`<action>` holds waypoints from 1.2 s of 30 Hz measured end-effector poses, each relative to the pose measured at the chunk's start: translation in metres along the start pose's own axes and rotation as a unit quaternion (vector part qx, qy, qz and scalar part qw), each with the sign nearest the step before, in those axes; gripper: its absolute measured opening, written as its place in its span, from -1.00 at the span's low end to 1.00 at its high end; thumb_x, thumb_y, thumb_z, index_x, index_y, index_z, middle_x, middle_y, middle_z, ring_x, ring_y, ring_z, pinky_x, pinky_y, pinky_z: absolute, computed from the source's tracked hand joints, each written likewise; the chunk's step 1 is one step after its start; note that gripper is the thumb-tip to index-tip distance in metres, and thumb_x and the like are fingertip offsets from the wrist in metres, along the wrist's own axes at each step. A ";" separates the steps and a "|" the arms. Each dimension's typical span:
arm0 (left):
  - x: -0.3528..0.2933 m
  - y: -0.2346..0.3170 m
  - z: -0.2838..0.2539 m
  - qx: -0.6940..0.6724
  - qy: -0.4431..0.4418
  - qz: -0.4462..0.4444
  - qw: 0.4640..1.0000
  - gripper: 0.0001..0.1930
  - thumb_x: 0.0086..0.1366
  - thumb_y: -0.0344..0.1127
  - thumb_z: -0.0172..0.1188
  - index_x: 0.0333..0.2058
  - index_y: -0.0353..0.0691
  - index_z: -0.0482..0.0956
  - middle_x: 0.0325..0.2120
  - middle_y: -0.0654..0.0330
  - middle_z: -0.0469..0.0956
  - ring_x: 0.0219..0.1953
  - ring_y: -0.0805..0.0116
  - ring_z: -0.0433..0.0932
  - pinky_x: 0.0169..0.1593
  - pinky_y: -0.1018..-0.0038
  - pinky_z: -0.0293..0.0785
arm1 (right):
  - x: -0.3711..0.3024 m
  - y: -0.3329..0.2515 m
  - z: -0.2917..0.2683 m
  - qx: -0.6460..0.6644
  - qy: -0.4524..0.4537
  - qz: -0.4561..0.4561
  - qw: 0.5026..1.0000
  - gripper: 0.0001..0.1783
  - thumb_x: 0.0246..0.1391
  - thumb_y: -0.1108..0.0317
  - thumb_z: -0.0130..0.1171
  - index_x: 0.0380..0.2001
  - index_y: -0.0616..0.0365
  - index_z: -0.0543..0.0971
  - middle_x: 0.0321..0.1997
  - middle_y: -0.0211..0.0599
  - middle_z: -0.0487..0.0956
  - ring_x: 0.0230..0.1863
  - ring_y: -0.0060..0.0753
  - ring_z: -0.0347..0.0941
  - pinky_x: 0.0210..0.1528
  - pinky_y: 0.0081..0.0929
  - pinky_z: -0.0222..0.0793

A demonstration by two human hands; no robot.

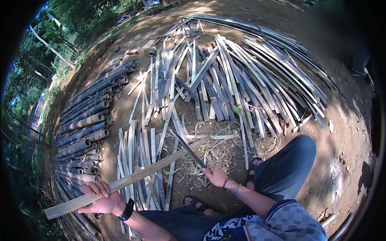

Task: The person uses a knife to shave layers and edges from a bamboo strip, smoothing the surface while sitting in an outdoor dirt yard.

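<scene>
A long pale bamboo slat [148,171] slants across in front of me, its near end low on the left and its far end over the shavings. My left hand [99,197] is closed around it close to the near end. In my right hand [216,176] is a knife [197,159] with a long dark blade, the handle mostly covered by my fingers. The blade points up and left and crosses the slat near its far end; whether it touches the wood I cannot tell. Below lies a heap of curly bamboo shavings [215,160].
Split bamboo slats [134,150] lie by my left forearm, and a wide pile of slats [237,84] spreads ahead. Dark round bamboo poles [86,120] are stacked at left. My bent knee [287,164] rises at right on brown dirt ground [337,140]. Trees stand far left.
</scene>
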State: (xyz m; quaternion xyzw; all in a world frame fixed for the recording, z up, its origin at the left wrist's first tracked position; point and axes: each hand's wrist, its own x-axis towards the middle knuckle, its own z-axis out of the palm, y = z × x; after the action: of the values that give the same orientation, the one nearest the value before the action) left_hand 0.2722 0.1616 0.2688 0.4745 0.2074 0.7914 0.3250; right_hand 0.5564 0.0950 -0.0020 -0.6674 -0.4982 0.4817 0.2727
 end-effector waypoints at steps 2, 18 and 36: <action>0.000 -0.002 -0.001 -0.006 0.008 -0.013 1.000 -0.26 0.16 0.54 -0.45 -0.59 -0.12 0.17 -0.77 0.36 0.08 -0.78 0.58 0.07 -0.75 0.70 -0.01 | 0.017 0.029 -0.005 0.013 0.030 0.068 0.997 -0.36 0.19 -0.17 -0.15 -0.49 0.27 0.52 -0.57 0.02 0.52 -0.40 0.09 0.50 -0.28 -0.12 0.35; 0.001 -0.001 0.049 0.012 -0.057 -0.021 0.998 -0.29 0.13 0.56 -0.44 -0.65 -0.06 0.04 -0.82 0.38 0.02 -0.84 0.62 -0.03 -0.77 0.72 -0.07 | 0.056 0.068 0.006 0.091 0.052 0.103 0.989 -0.27 0.16 -0.25 -0.17 -0.48 0.31 0.57 -0.56 0.02 0.54 -0.40 -0.01 0.52 -0.24 -0.17 0.36; 0.004 -0.004 0.053 0.011 -0.045 -0.034 0.998 -0.29 0.12 0.56 -0.38 -0.65 -0.06 0.03 -0.82 0.37 0.01 -0.84 0.61 -0.04 -0.76 0.69 -0.11 | 0.066 0.067 0.011 0.147 0.022 0.124 0.981 -0.24 0.13 -0.30 -0.17 -0.57 0.29 0.52 -0.65 -0.06 0.47 -0.49 -0.09 0.44 -0.32 -0.22 0.35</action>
State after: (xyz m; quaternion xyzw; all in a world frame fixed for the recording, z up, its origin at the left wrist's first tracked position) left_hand 0.3186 0.1686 0.2931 0.5056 0.2172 0.7555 0.3555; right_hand 0.5758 0.1310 -0.0869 -0.6868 -0.3295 0.5649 0.3172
